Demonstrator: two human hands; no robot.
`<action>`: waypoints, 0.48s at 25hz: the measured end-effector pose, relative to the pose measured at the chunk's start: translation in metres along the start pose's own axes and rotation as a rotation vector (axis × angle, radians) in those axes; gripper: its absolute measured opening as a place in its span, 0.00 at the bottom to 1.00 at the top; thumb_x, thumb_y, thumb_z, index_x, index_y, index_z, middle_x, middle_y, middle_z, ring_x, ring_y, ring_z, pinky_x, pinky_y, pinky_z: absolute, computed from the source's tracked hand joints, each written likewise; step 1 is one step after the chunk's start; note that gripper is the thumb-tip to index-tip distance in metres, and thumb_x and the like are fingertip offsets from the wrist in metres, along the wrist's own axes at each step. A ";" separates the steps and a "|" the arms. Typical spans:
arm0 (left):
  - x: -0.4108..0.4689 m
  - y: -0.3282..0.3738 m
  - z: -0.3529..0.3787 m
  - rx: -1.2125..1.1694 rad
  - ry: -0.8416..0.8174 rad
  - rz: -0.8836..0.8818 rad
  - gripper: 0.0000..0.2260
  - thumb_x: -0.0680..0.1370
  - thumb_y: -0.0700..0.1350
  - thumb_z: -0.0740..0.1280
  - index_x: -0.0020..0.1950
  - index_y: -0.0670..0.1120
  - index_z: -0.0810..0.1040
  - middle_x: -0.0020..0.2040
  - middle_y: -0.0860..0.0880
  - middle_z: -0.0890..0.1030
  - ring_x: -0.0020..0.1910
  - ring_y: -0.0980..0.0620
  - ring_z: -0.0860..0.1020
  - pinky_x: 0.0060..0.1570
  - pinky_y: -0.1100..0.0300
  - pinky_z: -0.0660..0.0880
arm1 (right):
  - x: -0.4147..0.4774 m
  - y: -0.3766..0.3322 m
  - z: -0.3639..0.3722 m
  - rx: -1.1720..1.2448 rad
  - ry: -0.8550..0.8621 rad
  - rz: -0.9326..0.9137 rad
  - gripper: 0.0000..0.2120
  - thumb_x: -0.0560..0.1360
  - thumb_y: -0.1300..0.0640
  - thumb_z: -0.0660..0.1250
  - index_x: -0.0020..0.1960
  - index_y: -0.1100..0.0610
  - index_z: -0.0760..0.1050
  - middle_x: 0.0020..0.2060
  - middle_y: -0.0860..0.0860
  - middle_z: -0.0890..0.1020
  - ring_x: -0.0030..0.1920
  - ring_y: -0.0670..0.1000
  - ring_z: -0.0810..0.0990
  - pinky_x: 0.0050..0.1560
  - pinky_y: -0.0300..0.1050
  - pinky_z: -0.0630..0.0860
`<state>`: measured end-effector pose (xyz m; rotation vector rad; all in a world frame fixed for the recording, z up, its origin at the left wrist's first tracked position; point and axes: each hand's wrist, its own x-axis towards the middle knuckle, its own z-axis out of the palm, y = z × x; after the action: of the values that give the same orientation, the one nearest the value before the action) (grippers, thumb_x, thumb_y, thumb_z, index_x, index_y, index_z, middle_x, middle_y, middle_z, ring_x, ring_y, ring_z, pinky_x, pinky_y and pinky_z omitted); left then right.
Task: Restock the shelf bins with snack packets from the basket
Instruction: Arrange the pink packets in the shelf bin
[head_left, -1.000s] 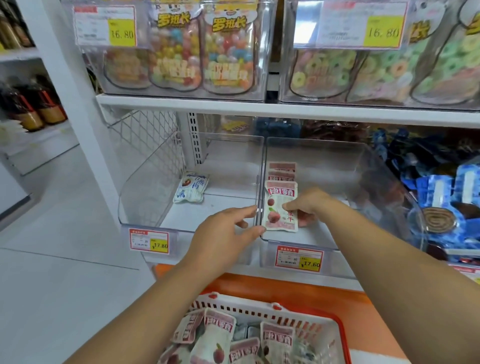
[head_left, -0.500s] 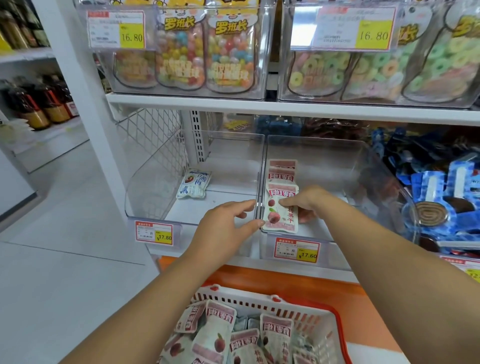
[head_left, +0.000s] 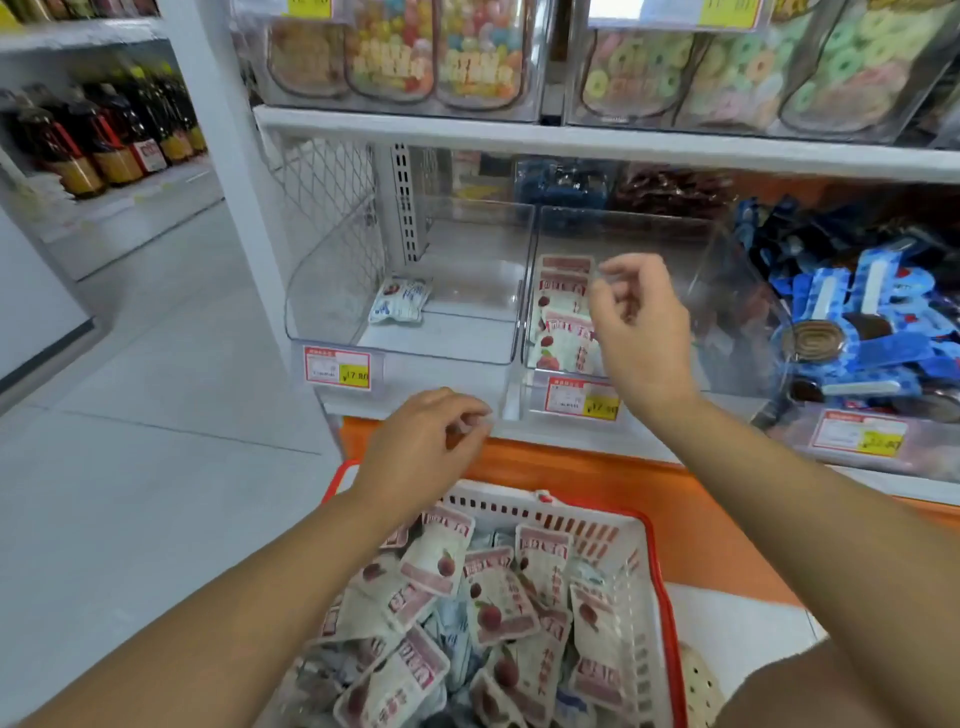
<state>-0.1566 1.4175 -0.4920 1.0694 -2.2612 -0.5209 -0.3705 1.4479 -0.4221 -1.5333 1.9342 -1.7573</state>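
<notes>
Pink-labelled packets (head_left: 563, 332) lean at the clear bin's (head_left: 649, 234) front edge, my left hand (head_left: 431, 441) and right hand (head_left: 639, 332) both empty, so one brush could topple them.

Dark bottles (head_left: 104, 140) stand left, candy packs (head_left: 389, 57) above, blue packets (head_left: 878, 332) right.

The shelf (head_left: 561, 434) carried three clear bins: the middle bin (head_left: 665, 234) with pink packets (head_left: 563, 322), a second bin (head_left: 332, 291) left of it, a third bin (head_left: 935, 452) right of it.

A shop: price tags (head_left: 337, 367) front clear shelf bins (head_left: 415, 291) of packaged sweets.
</notes>
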 end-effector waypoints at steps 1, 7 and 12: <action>-0.012 -0.008 0.008 -0.003 -0.117 -0.065 0.10 0.78 0.49 0.67 0.58 0.53 0.80 0.48 0.58 0.79 0.48 0.58 0.77 0.47 0.62 0.74 | -0.023 -0.002 0.002 -0.010 -0.094 -0.052 0.02 0.80 0.58 0.63 0.52 0.52 0.71 0.34 0.45 0.74 0.32 0.42 0.71 0.36 0.38 0.70; -0.094 -0.044 0.079 0.013 -0.618 -0.561 0.13 0.79 0.48 0.66 0.62 0.46 0.79 0.59 0.46 0.81 0.54 0.49 0.80 0.56 0.56 0.76 | -0.155 0.090 0.042 -0.596 -1.091 0.344 0.12 0.81 0.51 0.60 0.63 0.53 0.72 0.55 0.51 0.81 0.49 0.50 0.79 0.47 0.43 0.74; -0.126 -0.037 0.127 -0.291 -0.567 -0.873 0.08 0.77 0.41 0.68 0.55 0.44 0.77 0.51 0.44 0.80 0.50 0.45 0.79 0.53 0.50 0.78 | -0.215 0.129 0.076 -0.483 -0.784 0.824 0.23 0.76 0.52 0.67 0.69 0.54 0.69 0.63 0.53 0.77 0.58 0.53 0.77 0.52 0.42 0.72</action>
<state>-0.1533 1.5072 -0.6507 1.9026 -1.9267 -1.6177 -0.2917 1.5245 -0.6599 -0.9947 2.0987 -0.3070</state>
